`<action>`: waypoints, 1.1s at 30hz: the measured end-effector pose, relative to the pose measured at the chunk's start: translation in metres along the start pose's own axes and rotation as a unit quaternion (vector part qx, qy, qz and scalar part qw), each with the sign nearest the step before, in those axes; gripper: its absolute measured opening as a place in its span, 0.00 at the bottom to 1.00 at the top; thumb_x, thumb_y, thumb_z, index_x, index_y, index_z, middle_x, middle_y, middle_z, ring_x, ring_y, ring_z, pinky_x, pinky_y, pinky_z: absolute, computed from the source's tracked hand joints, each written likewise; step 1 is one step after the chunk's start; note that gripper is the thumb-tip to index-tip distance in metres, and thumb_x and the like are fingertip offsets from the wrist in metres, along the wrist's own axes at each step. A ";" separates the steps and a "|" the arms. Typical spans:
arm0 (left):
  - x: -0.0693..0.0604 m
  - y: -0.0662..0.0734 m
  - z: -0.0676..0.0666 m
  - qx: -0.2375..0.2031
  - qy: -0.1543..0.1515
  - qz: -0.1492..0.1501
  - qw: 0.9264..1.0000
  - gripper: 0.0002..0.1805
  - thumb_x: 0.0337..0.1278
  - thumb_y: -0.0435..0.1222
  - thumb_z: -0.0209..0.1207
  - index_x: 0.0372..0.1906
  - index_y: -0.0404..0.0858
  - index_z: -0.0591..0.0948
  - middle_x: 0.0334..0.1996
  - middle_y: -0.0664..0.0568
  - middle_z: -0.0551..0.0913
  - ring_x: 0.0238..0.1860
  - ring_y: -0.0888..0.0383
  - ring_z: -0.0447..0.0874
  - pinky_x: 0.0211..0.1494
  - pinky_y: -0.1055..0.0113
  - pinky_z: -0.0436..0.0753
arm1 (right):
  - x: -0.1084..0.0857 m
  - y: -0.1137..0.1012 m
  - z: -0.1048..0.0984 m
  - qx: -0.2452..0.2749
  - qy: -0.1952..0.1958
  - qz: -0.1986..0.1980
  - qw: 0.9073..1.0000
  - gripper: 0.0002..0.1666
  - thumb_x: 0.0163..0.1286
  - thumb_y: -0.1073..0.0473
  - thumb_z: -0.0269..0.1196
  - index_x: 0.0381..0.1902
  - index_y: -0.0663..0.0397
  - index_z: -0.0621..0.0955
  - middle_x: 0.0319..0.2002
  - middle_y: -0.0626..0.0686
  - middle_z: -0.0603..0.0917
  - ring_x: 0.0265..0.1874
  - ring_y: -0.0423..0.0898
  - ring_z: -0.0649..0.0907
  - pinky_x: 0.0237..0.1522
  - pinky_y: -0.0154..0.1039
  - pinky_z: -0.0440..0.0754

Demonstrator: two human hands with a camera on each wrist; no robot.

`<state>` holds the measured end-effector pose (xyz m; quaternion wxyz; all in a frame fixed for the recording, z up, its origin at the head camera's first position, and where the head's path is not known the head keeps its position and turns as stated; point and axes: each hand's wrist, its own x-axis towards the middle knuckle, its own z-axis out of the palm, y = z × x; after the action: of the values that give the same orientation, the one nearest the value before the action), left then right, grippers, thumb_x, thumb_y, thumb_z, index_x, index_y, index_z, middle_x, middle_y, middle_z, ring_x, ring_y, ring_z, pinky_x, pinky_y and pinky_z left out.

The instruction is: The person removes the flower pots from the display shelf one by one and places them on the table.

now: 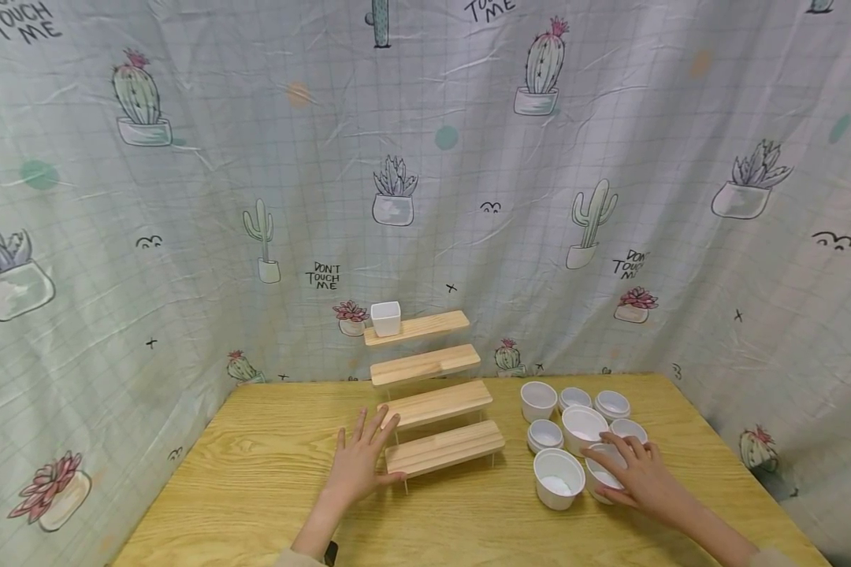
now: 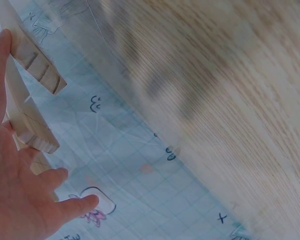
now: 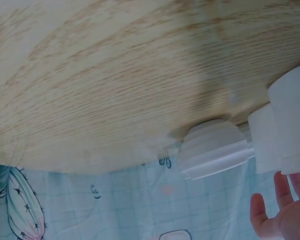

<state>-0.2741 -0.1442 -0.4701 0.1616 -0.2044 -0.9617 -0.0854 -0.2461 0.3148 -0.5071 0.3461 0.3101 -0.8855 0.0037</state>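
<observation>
My left hand (image 1: 358,465) is spread at the left end of a four-step display stand with pale wooden shelves (image 1: 443,449). Its thumb reaches the lowest shelf and its fingertips are near the shelf above; the left wrist view shows the fingers beside the shelf ends (image 2: 40,72). A square white pot (image 1: 386,319) stands at the left of the top shelf. My right hand (image 1: 641,476) is over a round white pot (image 1: 599,484), fingers extended across its rim. In the right wrist view, fingertips come close to white pots (image 3: 295,120); whether they touch is hard to tell.
Several more white pots cluster around the right hand, among them a round pot (image 1: 559,480), a taller one (image 1: 539,402) and a low ridged one (image 1: 544,435). A cactus-print curtain (image 1: 440,252) hangs behind the wooden table (image 1: 255,457).
</observation>
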 end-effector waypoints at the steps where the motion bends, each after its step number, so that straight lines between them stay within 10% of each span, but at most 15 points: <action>1: 0.000 0.000 0.000 -0.001 0.000 0.000 1.000 0.50 0.33 0.61 0.61 0.67 0.49 0.58 0.69 0.50 0.54 0.69 0.40 0.46 0.59 0.31 0.56 | 0.000 0.000 0.000 -0.001 0.002 -0.001 1.000 0.30 0.54 0.34 0.57 0.52 0.40 0.75 0.49 0.58 0.73 0.41 0.52 0.72 0.35 0.48 0.64; 33: 0.000 0.001 0.000 0.007 0.007 0.002 1.000 0.50 0.32 0.63 0.61 0.67 0.50 0.59 0.69 0.51 0.55 0.69 0.40 0.48 0.58 0.31 0.57 | 0.036 -0.004 -0.033 0.012 0.012 -0.023 1.000 0.34 0.49 0.41 0.63 0.55 0.41 0.73 0.52 0.59 0.72 0.44 0.55 0.71 0.36 0.50 0.66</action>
<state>-0.2735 -0.1439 -0.4698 0.1703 -0.2046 -0.9606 -0.0800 -0.2442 0.2987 -0.4609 0.3526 0.3345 -0.8739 0.0105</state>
